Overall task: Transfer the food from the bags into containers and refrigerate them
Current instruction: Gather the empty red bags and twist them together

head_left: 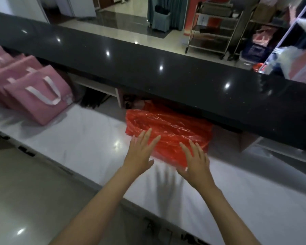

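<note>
A crinkled red plastic bag (168, 131) lies on the white counter (88, 145), its far end tucked under the raised black bar top (148, 68). What it holds is hidden. My left hand (140, 152) hovers at the bag's near left edge with fingers straight and spread. My right hand (196, 160) is at the bag's near right corner, fingers also straight. Both hands are empty, and their shadows fall on the counter below them.
Pink tote bags (37, 92) with white handles lean together on the counter at the left. A shelf niche (99, 89) opens under the bar top. Beyond the bar are a metal trolley (214, 27) and a cluttered rack (293, 50).
</note>
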